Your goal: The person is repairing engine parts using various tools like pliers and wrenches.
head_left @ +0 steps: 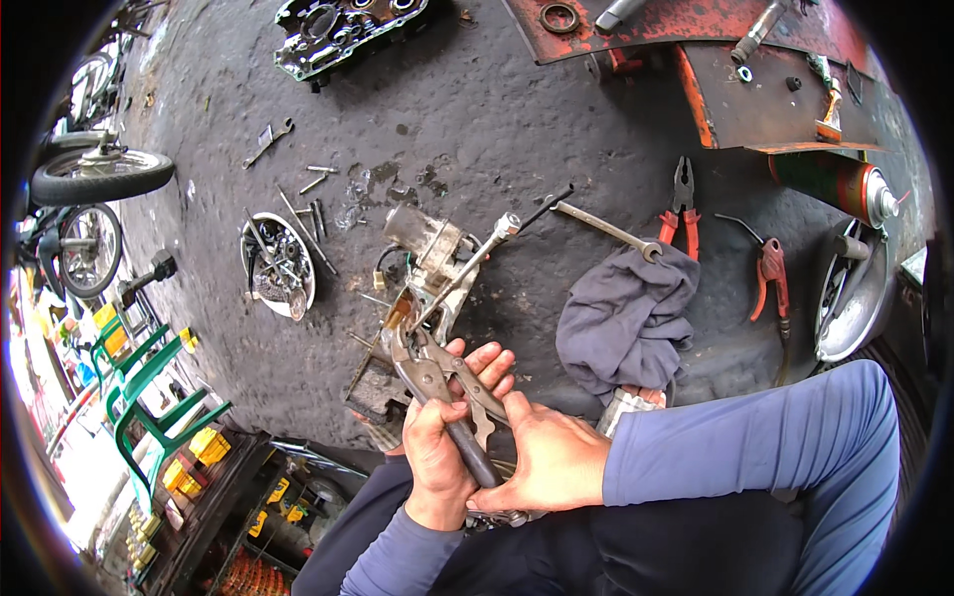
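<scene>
- The floor [477, 109] is dark, rough and oily, and fills most of the frame. I judge a slipped tool or a dropped small part would be hard to find on it.
- The rag [626, 318] lies right of centre, just beside the hands, with a ratchet [606, 230] resting on its upper edge. A knock of the elbow could drag both toward the work.
- The metal part [425, 260], a grimy assembly with a bar running up to the right, sits at centre frame on the floor, just above the hands. It is not clamped to anything, so a hard pull could tip or skid it.
- The pliers [432, 382], locking type, lie at lower centre, their jaws reaching up to the part's lower end; I cannot tell whether they bite on it. If the jaws slip off, the handles could snap shut on a finger.
- The left hand [435, 452] has its fingers wrapped tight around the lower handle, close to the pivot where a pinch is likeliest.
- The right hand [547, 457] presses its fingers together on the other handle and release lever; the fingertips [492, 360] lie spread beside the jaws, exposed to a slip.
- Loose bolts [316, 179] at upper left, near a dish [278, 266], could roll off.
</scene>
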Motion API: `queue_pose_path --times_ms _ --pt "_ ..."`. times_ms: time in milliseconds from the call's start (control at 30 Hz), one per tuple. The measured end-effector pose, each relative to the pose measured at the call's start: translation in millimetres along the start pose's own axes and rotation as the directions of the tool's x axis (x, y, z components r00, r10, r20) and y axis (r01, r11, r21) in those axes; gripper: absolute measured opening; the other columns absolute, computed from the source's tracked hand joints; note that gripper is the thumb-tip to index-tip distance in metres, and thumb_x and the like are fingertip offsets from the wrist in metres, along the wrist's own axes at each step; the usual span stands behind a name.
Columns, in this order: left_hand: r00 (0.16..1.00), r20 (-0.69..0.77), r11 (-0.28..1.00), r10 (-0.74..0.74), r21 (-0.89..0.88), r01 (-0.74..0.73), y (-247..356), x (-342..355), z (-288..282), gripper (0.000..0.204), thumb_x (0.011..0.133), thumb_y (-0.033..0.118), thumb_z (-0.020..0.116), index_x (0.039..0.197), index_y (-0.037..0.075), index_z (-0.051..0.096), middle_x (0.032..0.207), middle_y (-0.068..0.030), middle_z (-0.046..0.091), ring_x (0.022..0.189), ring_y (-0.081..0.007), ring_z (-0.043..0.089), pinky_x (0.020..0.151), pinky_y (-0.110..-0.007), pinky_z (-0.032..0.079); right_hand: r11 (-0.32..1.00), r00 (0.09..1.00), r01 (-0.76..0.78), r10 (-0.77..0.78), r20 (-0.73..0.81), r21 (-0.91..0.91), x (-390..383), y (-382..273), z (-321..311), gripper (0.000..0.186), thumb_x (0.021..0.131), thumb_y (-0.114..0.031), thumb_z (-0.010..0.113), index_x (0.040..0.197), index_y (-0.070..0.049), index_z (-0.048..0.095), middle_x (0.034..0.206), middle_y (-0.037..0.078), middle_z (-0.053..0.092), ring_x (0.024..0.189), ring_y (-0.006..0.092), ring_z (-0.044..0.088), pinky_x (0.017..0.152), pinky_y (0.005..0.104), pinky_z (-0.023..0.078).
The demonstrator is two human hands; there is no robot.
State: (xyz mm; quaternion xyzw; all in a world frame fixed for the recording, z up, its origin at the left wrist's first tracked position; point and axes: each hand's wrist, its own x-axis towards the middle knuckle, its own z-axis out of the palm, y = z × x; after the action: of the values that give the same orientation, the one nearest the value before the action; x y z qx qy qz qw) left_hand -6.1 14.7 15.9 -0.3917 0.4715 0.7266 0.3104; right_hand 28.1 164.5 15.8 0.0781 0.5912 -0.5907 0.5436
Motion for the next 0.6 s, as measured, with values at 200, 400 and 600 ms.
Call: queue_pose_path --times_ms 200,400,600 --pt "0.998 0.05 0.998 0.026 -0.054 -0.024 -13.1 3.0 -13.6 0.071 0.072 0.008 0.053 0.142 0.002 0.042 0.118 -0.0195 0.058 0.107 -0.0332 0.061 0.106 -0.049 0.045 1.0 0.999 0.007 -0.006 0.035 -0.029 4.7 7.7 0.3 0.111 0.067 -0.05 0.081 0.14 0.016 0.031 0.13 0.033 0.054 0.121 0.0402 0.06 0.101 0.0432 0.05" --pt "0.995 0.044 0.994 0.091 -0.067 -0.088 -25.3 11.5 -5.7 0.066 0.073 0.009 0.054 0.138 0.004 0.043 0.102 -0.0115 0.052 0.089 -0.0245 0.055 0.098 -0.045 0.045 0.97 0.987 0.069 -0.101 -0.129 -0.232 4.2 23.0 -1.1 0.106 0.067 -0.06 0.081 0.132 0.014 0.043 0.12 0.029 0.057 0.116 0.0407 0.059 0.097 0.0462 0.05" --pt "0.988 0.004 0.984 0.151 -0.096 -0.15 -27.2 14.7 0.8 0.063 0.073 0.011 0.053 0.134 0.003 0.042 0.102 -0.0111 0.05 0.095 -0.0257 0.053 0.096 -0.048 0.045 0.652 0.87 0.259 -0.477 -0.12 -0.713 -36.9 24.4 -16.3 0.07 0.078 -0.068 0.07 0.068 0.001 0.061 0.06 0.014 0.058 0.055 0.0314 0.064 0.051 0.0382 0.048"
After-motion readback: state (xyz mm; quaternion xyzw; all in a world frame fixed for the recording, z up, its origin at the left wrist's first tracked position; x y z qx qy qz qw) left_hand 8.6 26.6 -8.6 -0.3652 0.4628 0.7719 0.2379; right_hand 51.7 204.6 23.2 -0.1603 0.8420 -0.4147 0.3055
